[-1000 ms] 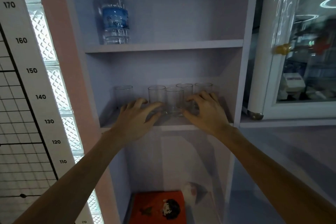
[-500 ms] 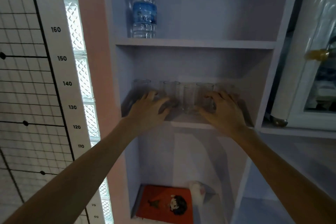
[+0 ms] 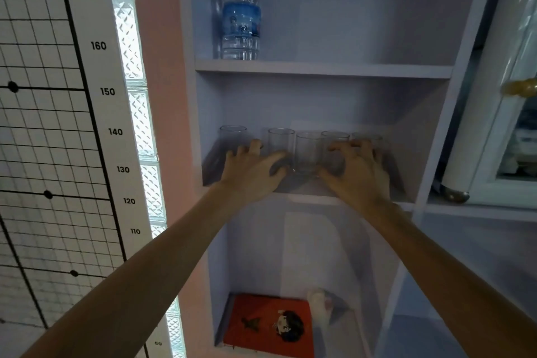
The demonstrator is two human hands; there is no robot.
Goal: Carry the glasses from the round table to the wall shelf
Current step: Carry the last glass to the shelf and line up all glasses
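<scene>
Handling these glasses (image 3: 308,151) calls for care: they look like clear, thin-walled, straight-sided tumblers, light and stiff, smooth enough to slip and likely to chip if knocked together. The safest hold, I judge, is round the lower wall of one glass, thumb opposite fingers, never by the rim.

All of them stand upright on the middle board of the wall shelf (image 3: 319,70), in a row running from its left end toward its right end, set back from the front edge. The leftmost stands a little apart; the other four crowd close, some seeming to touch.

The left hand (image 3: 252,171) reaches in with fingers loosely spread, its thumb lying across the foot of the second glass. The right hand (image 3: 359,174) arches over the fourth glass, fingers bent, hiding its lower half. Whether either hand actually grips or merely touches, I cannot tell.

Counted: five glasses, two hands, one water bottle (image 3: 240,20) at the left end of the board above, and one red book (image 3: 270,325) on the bottom board.
</scene>
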